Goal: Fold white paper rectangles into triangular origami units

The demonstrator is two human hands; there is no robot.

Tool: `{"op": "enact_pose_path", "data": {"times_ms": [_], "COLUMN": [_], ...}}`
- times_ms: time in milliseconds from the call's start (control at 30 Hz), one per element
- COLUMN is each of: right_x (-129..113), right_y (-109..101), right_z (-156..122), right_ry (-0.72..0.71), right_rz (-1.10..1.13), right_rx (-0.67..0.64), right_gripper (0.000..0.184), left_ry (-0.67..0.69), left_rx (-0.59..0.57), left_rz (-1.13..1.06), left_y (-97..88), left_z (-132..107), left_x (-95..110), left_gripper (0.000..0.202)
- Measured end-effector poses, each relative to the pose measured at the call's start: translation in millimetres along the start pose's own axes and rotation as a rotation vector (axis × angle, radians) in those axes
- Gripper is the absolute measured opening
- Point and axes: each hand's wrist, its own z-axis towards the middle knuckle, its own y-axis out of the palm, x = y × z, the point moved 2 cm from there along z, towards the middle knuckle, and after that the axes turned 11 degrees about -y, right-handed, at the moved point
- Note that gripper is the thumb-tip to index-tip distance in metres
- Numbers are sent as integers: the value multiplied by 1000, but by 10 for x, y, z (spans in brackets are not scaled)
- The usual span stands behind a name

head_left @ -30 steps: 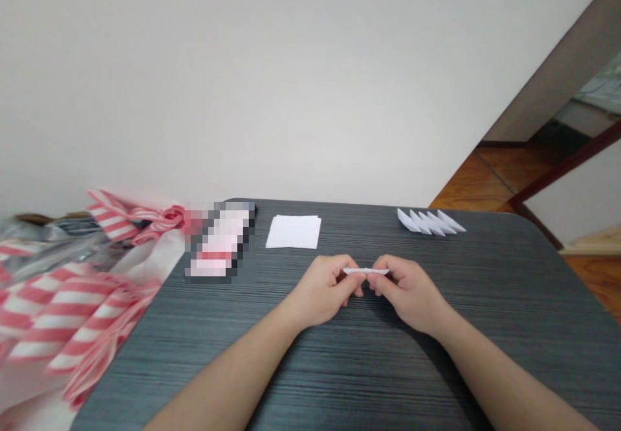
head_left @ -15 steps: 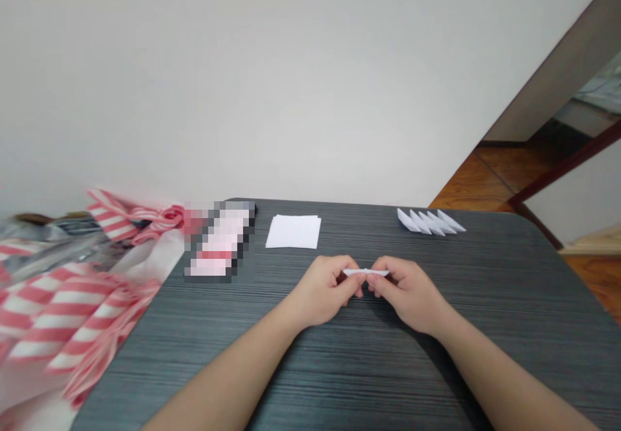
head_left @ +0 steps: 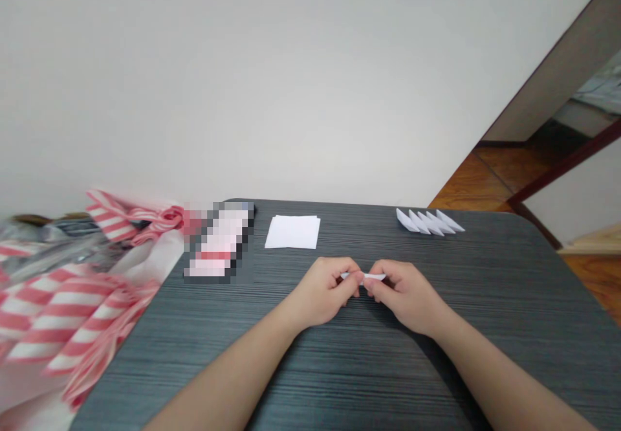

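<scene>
A small folded white paper [head_left: 375, 277] is pinched between my two hands, a little above the dark table [head_left: 310, 366]. My left hand [head_left: 330, 292] grips its left part, thumb against the near side and fingers behind. On its right part, my right hand [head_left: 407, 296] holds it the same way, the two thumb tips close together. Much of the paper is covered by fingers. Beyond my left hand lies a stack of flat white paper sheets [head_left: 292, 232]. Several folded white paper pieces [head_left: 427, 222] overlap in a row near the far edge, beyond my right hand.
A pixelated flat object [head_left: 220, 240] lies at the table's left side. Red-and-white striped fabric [head_left: 68, 308] is heaped left of the table. A pale wall [head_left: 291, 81] rises behind, and wooden floor [head_left: 495, 175] shows at the right.
The folded paper has tilted and dropped slightly between my fingers, and a small gap shows between my index fingers. Both hands stay in nearly the same place.
</scene>
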Motion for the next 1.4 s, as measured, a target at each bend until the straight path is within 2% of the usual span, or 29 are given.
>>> {"op": "enact_pose_path", "data": {"times_ms": [133,300,500,967,1200,1400], "right_x": [18,56,82,80,26,73], "right_y": [0,-15,-25,-29,-29,-8], "right_z": [2,-7,-14,-2,18,-4], "right_ry": [39,80,92,61,31,93], "right_rz": [18,60,62,77,39,95], "right_rx": [6,57,61,60,71,62], "right_gripper": [22,22,20,18,21,16], "left_ry": [2,-20,-61,31,29,-16], "left_rx": [10,44,100,73,63,84], "left_rz": [9,-81,19,97,90,32], "left_y": [2,-4,-30,-27,-34,-53], "left_z": [2,16,6,-8,-17,-20], "left_x": [0,-12,-7,3,25,38], "left_gripper": [30,26,32,30,30,32]}}
